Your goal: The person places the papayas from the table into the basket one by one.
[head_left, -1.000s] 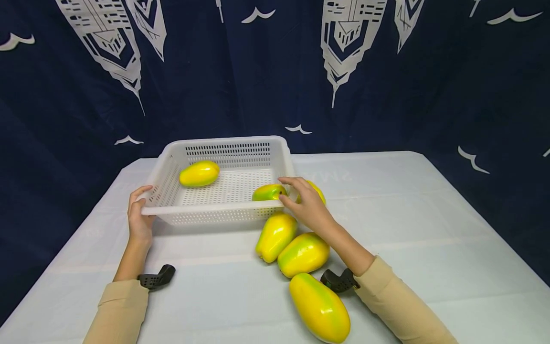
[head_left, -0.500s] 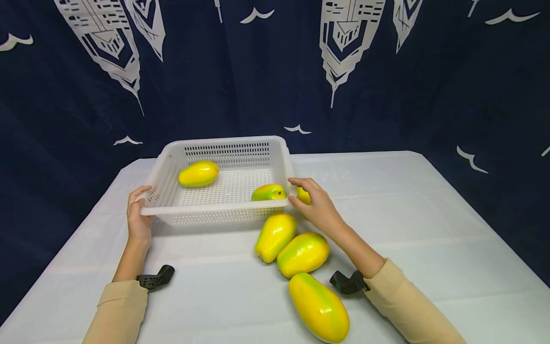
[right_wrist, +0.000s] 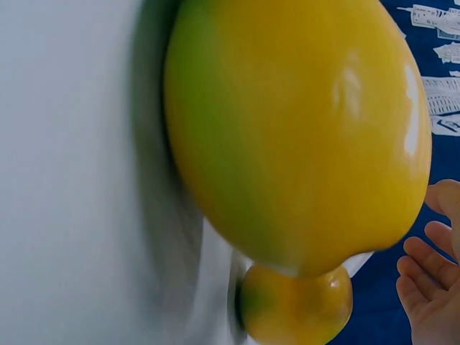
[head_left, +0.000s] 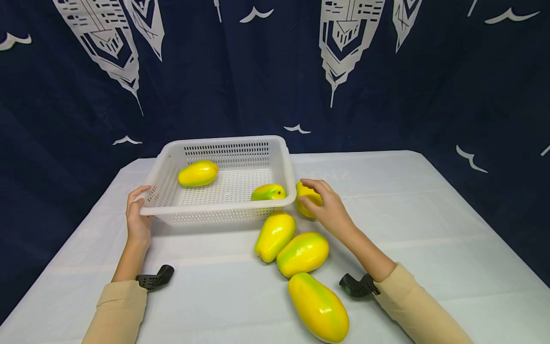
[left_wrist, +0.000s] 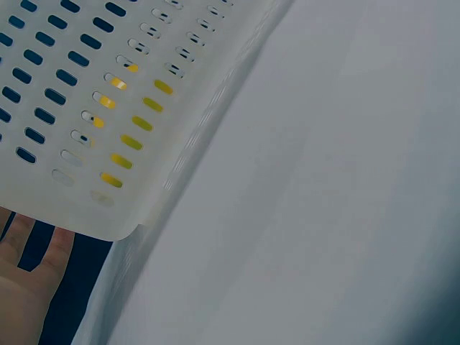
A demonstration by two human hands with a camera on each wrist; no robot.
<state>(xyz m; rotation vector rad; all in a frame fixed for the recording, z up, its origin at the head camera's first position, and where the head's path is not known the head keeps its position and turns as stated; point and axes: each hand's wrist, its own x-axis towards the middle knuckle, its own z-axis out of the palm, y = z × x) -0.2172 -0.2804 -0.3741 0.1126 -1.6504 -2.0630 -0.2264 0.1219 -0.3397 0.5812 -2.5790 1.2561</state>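
Observation:
At the front left corner of a white slotted plastic basket (head_left: 206,210), my left hand (head_left: 138,222) grips the rim. Its fingers show beyond the basket's corner in the left wrist view. Two yellow papayas lie inside: one at the back left (head_left: 198,173), a greener one at the front right (head_left: 268,192). My right hand (head_left: 333,212) holds nothing; its loosely bent fingers and thumb are spread over a papaya (head_left: 306,192) just outside the basket's right side. In the right wrist view, a large papaya (right_wrist: 302,129) fills the middle, left of that hand.
Three more papayas lie in a line before the basket: one by its front wall (head_left: 275,237), another beside it (head_left: 302,254), and the largest (head_left: 319,308) nearest me. A white cloth covers the table (head_left: 412,200). A dark blue printed curtain (head_left: 258,76) hangs behind.
My right hand has moved off the basket's front right rim, rightward to the papaya outside, leaving the greenish papaya in the basket. The left hand keeps its grip on the rim.

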